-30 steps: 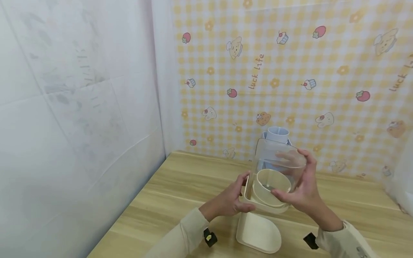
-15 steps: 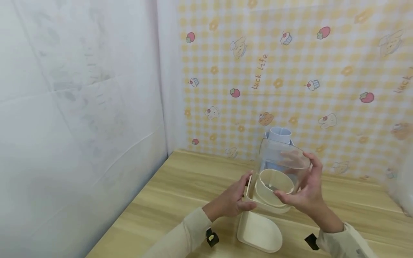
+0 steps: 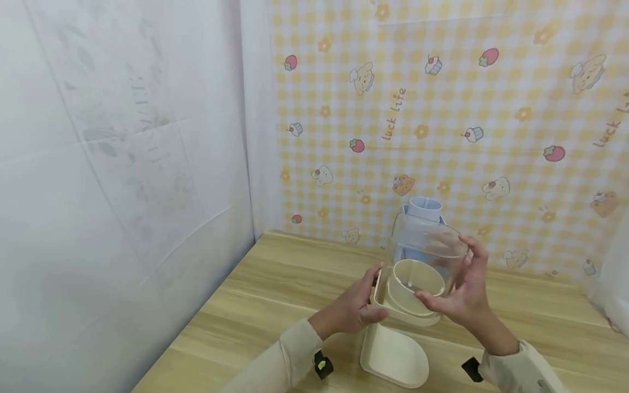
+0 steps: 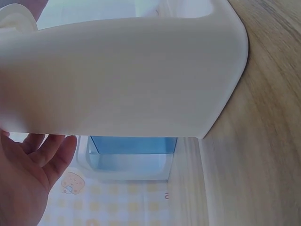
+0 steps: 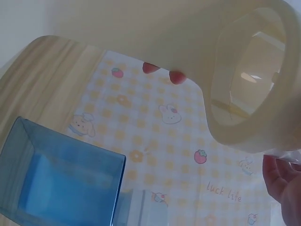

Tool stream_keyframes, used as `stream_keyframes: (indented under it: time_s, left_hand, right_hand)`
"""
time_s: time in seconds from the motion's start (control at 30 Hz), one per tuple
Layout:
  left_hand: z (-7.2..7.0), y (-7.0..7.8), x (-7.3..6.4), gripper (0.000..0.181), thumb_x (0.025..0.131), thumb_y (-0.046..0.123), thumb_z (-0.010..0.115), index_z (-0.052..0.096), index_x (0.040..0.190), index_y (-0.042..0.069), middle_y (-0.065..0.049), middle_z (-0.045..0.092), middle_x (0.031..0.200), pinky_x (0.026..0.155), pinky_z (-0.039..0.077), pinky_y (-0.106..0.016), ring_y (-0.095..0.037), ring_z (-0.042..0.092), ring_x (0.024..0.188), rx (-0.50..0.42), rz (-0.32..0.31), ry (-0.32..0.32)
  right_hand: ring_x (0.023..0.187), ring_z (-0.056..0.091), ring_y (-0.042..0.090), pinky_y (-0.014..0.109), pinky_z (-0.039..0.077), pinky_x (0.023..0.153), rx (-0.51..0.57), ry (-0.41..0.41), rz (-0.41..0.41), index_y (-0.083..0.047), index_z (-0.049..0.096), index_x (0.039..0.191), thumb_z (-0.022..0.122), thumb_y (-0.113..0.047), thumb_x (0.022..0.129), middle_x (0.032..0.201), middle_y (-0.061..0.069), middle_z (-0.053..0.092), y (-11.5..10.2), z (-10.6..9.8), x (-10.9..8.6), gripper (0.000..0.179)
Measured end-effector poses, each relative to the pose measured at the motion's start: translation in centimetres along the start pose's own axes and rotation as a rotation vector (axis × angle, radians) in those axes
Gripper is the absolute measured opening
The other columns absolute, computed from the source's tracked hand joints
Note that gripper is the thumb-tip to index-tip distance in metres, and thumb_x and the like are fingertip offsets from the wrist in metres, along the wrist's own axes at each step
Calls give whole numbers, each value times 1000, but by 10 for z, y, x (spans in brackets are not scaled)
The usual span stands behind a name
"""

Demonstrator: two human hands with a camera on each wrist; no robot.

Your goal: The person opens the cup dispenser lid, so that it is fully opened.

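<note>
A cream plastic holder with a rounded front lip [image 3: 410,317] is between the person's two hands, over the right half of the worktop [image 3: 275,289]. In it sits a cream, round, open-topped cup [image 3: 409,299], with a clear plastic shell [image 3: 404,234] rising behind the cup. The left hand [image 3: 351,308] grips the holder's left edge, thumb in front. The right hand [image 3: 467,300] holds the clear shell's right side, its thumb by the cup's rim. Just below, a shallow cream tray with a rounded end [image 3: 395,355] rests on the worktop; whether it joins the holder I cannot tell. Behind stands a pale-blue plastic holder with a round cup on top [image 3: 426,209], before a yellow-and-white checked cloth [image 3: 442,158]. White cloth [image 3: 147,229] hangs at the left.
</note>
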State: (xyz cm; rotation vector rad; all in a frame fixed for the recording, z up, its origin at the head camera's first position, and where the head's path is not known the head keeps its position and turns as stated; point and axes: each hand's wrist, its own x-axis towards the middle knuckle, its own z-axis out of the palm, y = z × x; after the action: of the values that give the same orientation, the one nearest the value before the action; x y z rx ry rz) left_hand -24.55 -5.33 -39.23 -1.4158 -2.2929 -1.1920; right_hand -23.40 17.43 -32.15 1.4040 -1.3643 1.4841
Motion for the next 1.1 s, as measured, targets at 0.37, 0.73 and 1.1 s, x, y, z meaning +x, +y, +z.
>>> stream_keyframes:
  time_s: [0.37, 0.73, 1.1]
  left_hand:
    - [-4, 3, -2, 94, 90, 35, 73, 7, 156, 19, -4, 49, 140, 88, 50, -24, -9, 48, 122, -117, -134, -10]
    - [-3, 1, -3, 99, 85, 14, 79, 6, 152, 16, -11, 48, 137, 91, 49, -21, -9, 49, 120, -132, -94, -18]
    - [-1, -6, 0, 101, 87, 78, 44, 2, 154, 15, -16, 47, 137, 86, 49, -18, -8, 48, 118, -70, -42, -12]
  right_hand:
    - [116, 63, 25, 27, 50, 95, 93, -79, 186, -3, 3, 148, 86, 17, 62, 142, 23, 40, -8, -3, -2, 121]
    - [105, 66, 28, 29, 53, 90, 141, 17, 144, 3, 12, 146, 82, 16, 67, 135, 25, 46, -1, 2, -3, 106]
    - [106, 67, 23, 21, 54, 83, 23, 15, 25, 12, 14, 138, 92, -2, 64, 136, 22, 49, 0, 0, 0, 108]
